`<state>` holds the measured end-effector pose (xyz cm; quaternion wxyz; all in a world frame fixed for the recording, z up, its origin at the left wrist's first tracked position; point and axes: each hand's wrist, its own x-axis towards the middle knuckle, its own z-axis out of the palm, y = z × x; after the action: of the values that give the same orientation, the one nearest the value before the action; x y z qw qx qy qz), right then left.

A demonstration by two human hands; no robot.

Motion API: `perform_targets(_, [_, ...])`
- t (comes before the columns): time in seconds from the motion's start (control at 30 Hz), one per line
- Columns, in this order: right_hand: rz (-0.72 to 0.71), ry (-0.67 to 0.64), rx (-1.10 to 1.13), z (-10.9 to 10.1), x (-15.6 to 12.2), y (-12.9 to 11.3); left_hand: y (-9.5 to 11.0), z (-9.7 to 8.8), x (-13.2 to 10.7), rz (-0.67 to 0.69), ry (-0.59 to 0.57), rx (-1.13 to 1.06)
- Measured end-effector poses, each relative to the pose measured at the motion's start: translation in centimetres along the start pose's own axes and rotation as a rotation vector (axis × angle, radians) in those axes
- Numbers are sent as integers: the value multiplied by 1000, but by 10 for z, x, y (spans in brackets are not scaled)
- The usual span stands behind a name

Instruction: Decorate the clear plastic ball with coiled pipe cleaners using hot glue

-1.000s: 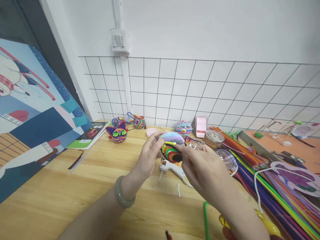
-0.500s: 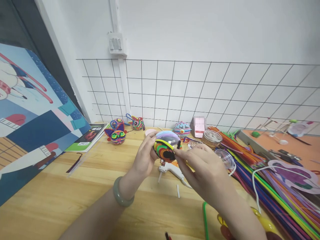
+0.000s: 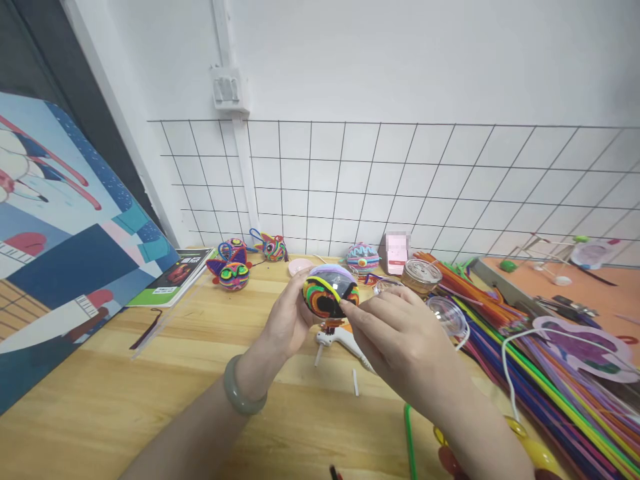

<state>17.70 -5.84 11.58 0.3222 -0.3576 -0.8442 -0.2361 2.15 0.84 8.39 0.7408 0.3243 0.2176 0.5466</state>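
Observation:
My left hand (image 3: pixel 286 319), with a green bangle (image 3: pixel 239 390) on its wrist, grips a round ball (image 3: pixel 326 293) wound with coloured pipe cleaners, above the wooden table (image 3: pixel 100 400). The ball shows orange, green, yellow and black swirls under a pale purple top. My right hand (image 3: pixel 397 330) comes in from the right and its fingertips press on the ball's lower right side. A white glue gun (image 3: pixel 340 340) lies on the table just beneath both hands.
Several finished pipe-cleaner figures (image 3: pixel 231 270) stand along the wire grid at the back. A long heap of coloured pipe cleaners (image 3: pixel 525 347) fills the right side. A painted board (image 3: pixel 60 240) leans at the left, and a booklet (image 3: pixel 170 280) lies beside it.
Both hands have turned the ball and drawn it a little left and down. The yellow strand I pinched on top now lies flat against the ball.

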Motion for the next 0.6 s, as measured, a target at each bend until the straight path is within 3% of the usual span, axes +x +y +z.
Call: perform_targets(0.6, [103, -272, -40, -8, -1, -2, -5, -6, 5, -171, -32, 172])
